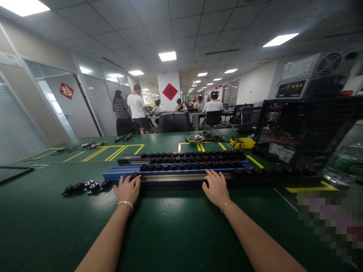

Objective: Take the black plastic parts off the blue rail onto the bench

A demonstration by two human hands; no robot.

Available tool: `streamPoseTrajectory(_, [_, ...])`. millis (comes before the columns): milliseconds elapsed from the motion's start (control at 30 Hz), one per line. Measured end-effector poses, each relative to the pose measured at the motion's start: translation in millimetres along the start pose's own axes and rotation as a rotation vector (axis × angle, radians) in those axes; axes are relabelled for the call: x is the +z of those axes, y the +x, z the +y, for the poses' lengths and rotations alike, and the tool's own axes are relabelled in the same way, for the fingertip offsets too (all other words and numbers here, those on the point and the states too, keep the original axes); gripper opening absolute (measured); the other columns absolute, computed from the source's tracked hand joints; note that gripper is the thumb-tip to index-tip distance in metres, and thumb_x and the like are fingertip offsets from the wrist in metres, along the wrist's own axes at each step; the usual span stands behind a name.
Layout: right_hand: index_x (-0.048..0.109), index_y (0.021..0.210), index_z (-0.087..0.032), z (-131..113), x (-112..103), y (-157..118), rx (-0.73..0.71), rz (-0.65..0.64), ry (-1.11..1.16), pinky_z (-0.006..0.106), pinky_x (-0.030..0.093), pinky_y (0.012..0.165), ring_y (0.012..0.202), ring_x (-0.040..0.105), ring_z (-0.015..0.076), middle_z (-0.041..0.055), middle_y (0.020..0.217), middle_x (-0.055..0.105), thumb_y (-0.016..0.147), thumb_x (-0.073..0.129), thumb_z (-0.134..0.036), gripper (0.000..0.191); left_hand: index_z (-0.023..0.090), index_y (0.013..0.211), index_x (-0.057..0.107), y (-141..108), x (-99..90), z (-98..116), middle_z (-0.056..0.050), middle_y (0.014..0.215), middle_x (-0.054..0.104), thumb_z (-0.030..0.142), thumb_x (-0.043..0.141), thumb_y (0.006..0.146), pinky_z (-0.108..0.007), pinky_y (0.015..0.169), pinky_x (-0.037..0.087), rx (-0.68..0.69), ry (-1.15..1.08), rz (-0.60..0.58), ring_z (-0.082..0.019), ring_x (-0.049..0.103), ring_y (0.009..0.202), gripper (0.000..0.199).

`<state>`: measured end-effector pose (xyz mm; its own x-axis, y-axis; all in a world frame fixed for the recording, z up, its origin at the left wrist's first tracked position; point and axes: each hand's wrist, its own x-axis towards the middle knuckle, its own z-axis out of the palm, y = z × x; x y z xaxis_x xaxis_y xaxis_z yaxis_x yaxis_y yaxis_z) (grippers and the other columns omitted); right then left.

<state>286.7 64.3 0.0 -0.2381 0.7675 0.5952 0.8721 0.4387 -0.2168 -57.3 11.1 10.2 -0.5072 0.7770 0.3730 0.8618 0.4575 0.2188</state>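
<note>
My left hand [128, 192] is at the left end of the front black rail [172, 184], which has a shiny metal groove. Its fingers close about a small black round part [134, 175] at the rail's end; they partly cover it. Further along, my right hand [217, 190] grips the same rail near its middle, thumb on the near side and fingers over the top. More black parts [255, 172] sit in a row on the rail's right portion. Behind it, a blue rail [119, 175] and other rails carry rows of similar knobby black parts [181, 165].
Loose black parts [92, 186] lie left of the rails. Behind them stand a metal bowl [194, 139], a yellow tray [242, 143] and cables. An open computer case [306, 128] and a plastic bottle [347, 164] are at right. Several people are at the back.
</note>
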Motion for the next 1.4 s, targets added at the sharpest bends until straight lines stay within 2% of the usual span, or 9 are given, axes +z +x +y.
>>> streamPoseTrajectory(533, [0.061,0.082,-0.019,0,-1,0,-0.003,-0.006,-0.012,0.047,0.021,0.103,0.117,0.044,0.0240,0.0077,0.122,0.056,0.077,0.042,-0.026,0.021,0.039,0.120,0.052,5,-6.0,-10,0.000,0.136,0.043,0.044,0.026,0.086,-0.054,0.099,0.027,-0.092,-0.039,-0.031,-0.035,0.028,0.127,0.043])
streamPoseTrajectory(767, [0.061,0.082,-0.018,0,-1,0,-0.010,0.006,-0.027,0.047,0.022,0.102,0.116,0.045,0.0242,0.0076,0.122,0.056,0.078,0.041,-0.027,0.022,0.029,0.120,0.054,10,-5.0,-18,-0.009,0.130,0.046,0.036,0.024,0.088,-0.039,0.097,0.036,0.001,-0.094,-0.023,-0.024,0.047,0.115,0.045])
streamPoseTrajectory(900, [0.061,0.082,-0.018,0,-1,0,-0.006,-0.002,-0.026,0.047,0.022,0.102,0.116,0.044,0.0242,0.0077,0.122,0.055,0.078,0.041,-0.027,0.022,0.028,0.120,0.054,13,-4.6,-21,-0.010,0.132,0.044,0.036,0.024,0.088,-0.039,0.096,0.038,-0.020,-0.126,-0.037,-0.025,0.047,0.115,0.045])
streamPoseTrajectory(1067, [0.061,0.083,-0.018,0,-1,0,-0.002,-0.009,-0.021,0.047,0.022,0.103,0.117,0.044,0.0241,0.0078,0.123,0.055,0.078,0.041,-0.027,0.022,0.027,0.119,0.056,17,1.3,-26,-0.010,0.131,0.045,0.035,0.025,0.088,-0.040,0.096,0.038,-0.030,-0.169,0.000,-0.026,0.051,0.111,0.044])
streamPoseTrajectory(1267, [0.061,0.082,-0.018,0,-3,0,0.001,-0.022,-0.022,0.046,0.021,0.103,0.117,0.044,0.0239,0.0079,0.123,0.055,0.078,0.041,-0.026,0.022,0.021,0.117,0.058,26,11.3,-33,-0.011,0.125,0.049,0.033,0.023,0.088,-0.036,0.101,0.034,-0.056,-0.225,0.037,-0.024,0.044,0.119,0.047])
streamPoseTrajectory(1400, [0.061,0.082,-0.018,0,-3,0,-0.001,-0.019,-0.020,0.047,0.021,0.103,0.118,0.043,0.0242,0.0080,0.123,0.055,0.078,0.041,-0.026,0.021,0.021,0.116,0.059,31,18.2,-37,-0.009,0.122,0.052,0.032,0.023,0.087,-0.036,0.101,0.034,-0.054,-0.244,0.060,-0.023,0.041,0.120,0.047])
